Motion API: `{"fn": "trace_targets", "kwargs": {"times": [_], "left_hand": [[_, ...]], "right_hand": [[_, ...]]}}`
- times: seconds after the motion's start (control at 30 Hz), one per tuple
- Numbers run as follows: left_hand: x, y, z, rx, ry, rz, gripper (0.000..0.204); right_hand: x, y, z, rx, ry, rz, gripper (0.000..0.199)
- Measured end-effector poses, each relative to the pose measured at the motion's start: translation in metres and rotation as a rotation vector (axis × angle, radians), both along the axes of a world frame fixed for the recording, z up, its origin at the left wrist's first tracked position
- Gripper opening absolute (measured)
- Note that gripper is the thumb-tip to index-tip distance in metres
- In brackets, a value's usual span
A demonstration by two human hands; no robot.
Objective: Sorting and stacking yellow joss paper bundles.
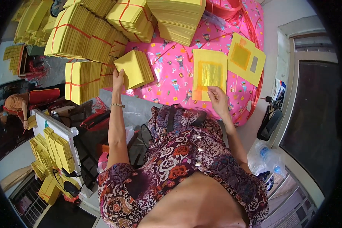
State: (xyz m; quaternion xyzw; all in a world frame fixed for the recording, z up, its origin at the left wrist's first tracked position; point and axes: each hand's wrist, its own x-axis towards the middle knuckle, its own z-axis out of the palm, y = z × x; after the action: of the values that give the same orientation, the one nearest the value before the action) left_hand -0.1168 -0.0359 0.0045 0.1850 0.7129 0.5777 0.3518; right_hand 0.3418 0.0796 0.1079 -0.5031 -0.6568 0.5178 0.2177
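Note:
My left hand [118, 78] grips the left edge of a small loose stack of yellow paper envelopes [135, 68], thumb on top. The stack sits fanned at its right side on a pink patterned table cover [167, 79]. To the right lies a flat yellow envelope [210, 57] with a shiny tape-covered rectangle [210, 74] edged in orange. Over its lower right part is my right hand [218, 99], fingers bent and drawn together. Whether anything is pinched in them cannot be made out. Another yellow piece [240, 57] with an orange-edged rectangle and a grey rectangle lies beyond.
Tall bundles of yellow envelopes [78, 36] tied with red string line the table's far left. Red strings [250, 91] hang along its right edge. At left, another person [17, 104] handles yellow paper by a white table [70, 140] with several bundles. A plastic bottle [268, 155] is at lower right.

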Motion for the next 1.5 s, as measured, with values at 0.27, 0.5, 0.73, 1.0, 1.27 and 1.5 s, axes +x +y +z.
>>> {"fn": "trace_targets", "kwargs": {"times": [0.27, 0.5, 0.73, 1.0, 1.27, 1.5], "left_hand": [[0.024, 0.015, 0.018, -0.433, 0.831, -0.022, 0.049], [0.057, 0.034, 0.036, -0.165, 0.884, -0.072, 0.052], [0.082, 0.045, 0.002, -0.280, 1.008, -0.104, 0.053], [0.095, 0.053, -0.007, -0.360, 1.283, -0.072, 0.052], [0.067, 0.039, 0.013, -0.279, 1.090, -0.165, 0.046], [0.056, 0.026, 0.026, -0.273, 1.082, -0.158, 0.048]], "right_hand": [[0.020, 0.007, 0.003, 0.419, -0.333, 0.237, 0.031], [0.029, 0.009, -0.008, 0.563, -0.406, 0.425, 0.049], [0.032, 0.017, -0.008, 0.569, -0.356, 0.491, 0.049], [0.038, 0.020, -0.016, 0.568, -0.285, 0.477, 0.033], [0.042, 0.025, -0.021, 0.418, -0.176, 0.405, 0.013], [0.040, 0.027, -0.030, 0.350, -0.113, 0.350, 0.012]]}}
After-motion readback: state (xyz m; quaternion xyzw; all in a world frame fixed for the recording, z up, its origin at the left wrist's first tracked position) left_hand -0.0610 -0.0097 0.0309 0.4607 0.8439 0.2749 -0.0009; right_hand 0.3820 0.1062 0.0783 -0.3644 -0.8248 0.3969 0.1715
